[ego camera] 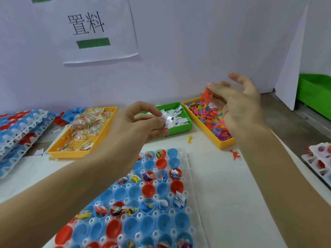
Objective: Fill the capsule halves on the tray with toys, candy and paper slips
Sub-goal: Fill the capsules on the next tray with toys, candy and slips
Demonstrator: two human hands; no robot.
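- At the bottom middle of the frame, a clear tray (pixel 189 178) on the white surface (pixel 232 194), full of round cups.
- In the cups, blue and red capsule halves (pixel 148 190); some bare inside, some with small toys, candy or a paper slip.
- One white slip (pixel 180 199) standing up in a blue half near the tray's right edge.
- Just past the tray, two loose toys on the surface: a yellow one (pixel 190 139) and a red one (pixel 235 154).
- In the middle of the frame, the left hand (pixel 141 122), its grip pinching white paper slips (pixel 165 121) between thumb and fingers, over the near edge of the green bin (pixel 180 128).
- More white slips lying inside the green bin.
- Left of middle, a yellow bin of candy (pixel 84 129) in clear wrappers.
- Right of middle, a yellow bin of toys (pixel 209 120), pink, orange, yellow and blue.
- Above that bin, the right hand (pixel 238 102), palm turned in, fingers mostly spread; grip holding a red toy (pixel 206 95) at the fingertips.
- At the far left, stacked trays (pixel 19 129) with red and blue halves.
- At the right edge, part of another tray (pixel 320 158) with red halves.
- At the upper right, a big green box (pixel 315 90).
- At the back, a pale wall with a white paper sign (pixel 93 27) showing black marks and a green bar.
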